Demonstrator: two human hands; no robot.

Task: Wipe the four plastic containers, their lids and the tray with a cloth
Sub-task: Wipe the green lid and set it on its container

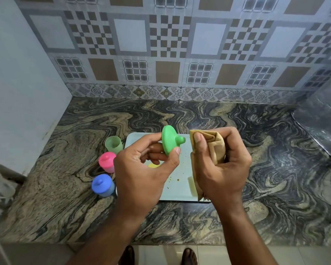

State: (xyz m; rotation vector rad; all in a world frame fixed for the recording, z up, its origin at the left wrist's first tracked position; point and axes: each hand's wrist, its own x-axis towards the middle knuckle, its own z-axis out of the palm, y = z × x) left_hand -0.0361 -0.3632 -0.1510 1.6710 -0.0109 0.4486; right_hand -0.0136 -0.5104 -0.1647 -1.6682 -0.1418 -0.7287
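Marbled counter (218,121) under tiled wall (168,44); fingers clamped on green lid (169,139), cloth (214,148).

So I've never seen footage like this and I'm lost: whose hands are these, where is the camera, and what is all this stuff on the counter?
The camera sits on a person's head, looking down at their own hands over a marbled counter. The left hand pinches a green lid; the right hand grips a brown cloth. Below them lies a pale tray with crumbs. Left of it stand an open green container and lidded pink and blue ones. Something yellow peeks out behind the left hand.
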